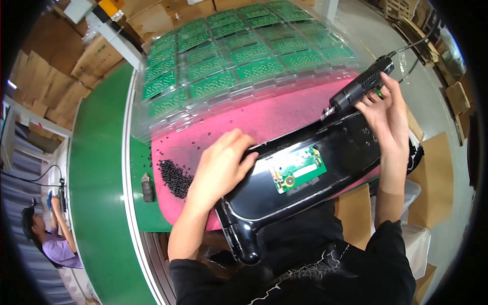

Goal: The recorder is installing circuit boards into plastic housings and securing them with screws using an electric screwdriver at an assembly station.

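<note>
A glossy black plastic housing (249, 203) lies slantwise before me, its near side against my lap. On its upper face sits a green circuit board (308, 171) with small parts and a white strip. My left hand (223, 160) grips the housing's far left edge, thumb on top and fingers curled over the rim. In my right hand (384, 114) is a black electric screwdriver (363, 86), held tilted, its metal tip at the far right edge of the housing. Whether the tip meets a screw is too small to tell. Small black screws (175, 178) are heaped left of my left hand.
A pink mat (239, 117) covers the green worktable. Stacked clear trays of green circuit boards (234, 51) stand at the back. A dark stubby object (147, 188) lies left of the mat. Cardboard boxes (432, 178) stand at right; another person (51, 239) works at far left.
</note>
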{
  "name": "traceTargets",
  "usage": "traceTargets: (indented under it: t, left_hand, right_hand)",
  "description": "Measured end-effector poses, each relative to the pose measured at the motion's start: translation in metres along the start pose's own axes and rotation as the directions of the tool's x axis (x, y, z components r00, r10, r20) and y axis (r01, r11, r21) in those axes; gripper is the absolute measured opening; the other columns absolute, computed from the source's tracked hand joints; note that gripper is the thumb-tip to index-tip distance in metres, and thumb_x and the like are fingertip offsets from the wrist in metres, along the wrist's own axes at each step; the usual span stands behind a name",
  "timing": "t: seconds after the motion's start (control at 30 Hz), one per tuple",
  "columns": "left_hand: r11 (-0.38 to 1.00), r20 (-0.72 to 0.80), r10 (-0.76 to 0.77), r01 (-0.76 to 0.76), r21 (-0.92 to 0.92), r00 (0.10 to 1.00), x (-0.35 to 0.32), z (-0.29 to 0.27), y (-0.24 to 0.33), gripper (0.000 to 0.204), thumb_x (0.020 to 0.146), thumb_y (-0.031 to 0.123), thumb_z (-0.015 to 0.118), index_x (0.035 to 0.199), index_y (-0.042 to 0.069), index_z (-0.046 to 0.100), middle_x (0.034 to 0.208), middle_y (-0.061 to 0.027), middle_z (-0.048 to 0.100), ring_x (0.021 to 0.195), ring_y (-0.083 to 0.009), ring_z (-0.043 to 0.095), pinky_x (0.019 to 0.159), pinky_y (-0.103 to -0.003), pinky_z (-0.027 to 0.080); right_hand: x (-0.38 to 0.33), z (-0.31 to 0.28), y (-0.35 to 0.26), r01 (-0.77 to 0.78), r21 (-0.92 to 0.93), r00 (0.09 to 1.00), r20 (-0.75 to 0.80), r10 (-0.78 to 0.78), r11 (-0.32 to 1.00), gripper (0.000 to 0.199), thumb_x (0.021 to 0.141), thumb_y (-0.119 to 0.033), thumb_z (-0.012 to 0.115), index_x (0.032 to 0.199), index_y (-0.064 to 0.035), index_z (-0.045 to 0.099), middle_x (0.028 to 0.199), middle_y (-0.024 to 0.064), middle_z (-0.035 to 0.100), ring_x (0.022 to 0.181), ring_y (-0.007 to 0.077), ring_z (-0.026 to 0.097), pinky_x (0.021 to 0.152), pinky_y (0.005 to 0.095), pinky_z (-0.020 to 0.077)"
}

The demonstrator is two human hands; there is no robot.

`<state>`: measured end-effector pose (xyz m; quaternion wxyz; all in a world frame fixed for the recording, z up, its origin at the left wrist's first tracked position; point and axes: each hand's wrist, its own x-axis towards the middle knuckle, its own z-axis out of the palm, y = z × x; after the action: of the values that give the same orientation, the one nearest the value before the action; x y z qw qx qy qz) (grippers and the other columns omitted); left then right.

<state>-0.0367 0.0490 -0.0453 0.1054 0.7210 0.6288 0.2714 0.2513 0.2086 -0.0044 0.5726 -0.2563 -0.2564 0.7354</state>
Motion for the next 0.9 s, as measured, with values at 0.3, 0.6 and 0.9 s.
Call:
traceTargets:
  t: [0.3,0.6,0.9]
  left_hand:
    - [0.989,0.081,-0.103,0.093,0.115,0.991,-0.008,-0.004,0.003,0.015,0.085,0.015,0.069,0.089,0.000,0.068,0.081,-0.0153,0.063,0.076,-0.0389,0.062,0.067,-0.044,0.050]
    - [0.969,-0.459,0.034,0.084,0.234,0.888,-0.069,-0.070,0.051,0.032,0.069,-0.011,0.061,0.098,-0.002,0.072,0.093,-0.0178,0.069,0.080,-0.0294,0.069,0.074,-0.035,0.056]
    - [0.755,-0.790,-0.544,0.575,-0.314,0.283,-0.161,-0.110,-0.029,0.025,0.096,0.011,0.059,0.118,-0.002,0.057,0.119,-0.0139,0.060,0.112,-0.0281,0.056,0.093,-0.038,0.048]
  right_hand:
    - [-0.068,-0.087,-0.067,0.601,-0.516,0.719,0.015,-0.695,0.611,0.048,0.097,-0.017,0.055,0.140,0.0003,0.041,0.139,0.0106,0.045,0.121,0.0199,0.050,0.100,0.0380,0.0423]
    - [-0.062,-0.455,-0.171,-0.045,-0.994,0.346,-0.114,-0.931,0.104,0.046,0.091,-0.015,0.065,0.127,0.0065,0.048,0.112,0.0122,0.057,0.105,0.0192,0.055,0.094,0.0341,0.0457]
    - [-0.117,-0.541,0.049,-0.951,-0.275,0.169,-0.847,-0.504,0.144,0.121,0.065,-0.063,0.080,0.149,-0.0016,0.019,0.145,0.0243,0.037,0.133,0.0425,0.039,0.108,0.0561,0.0359]
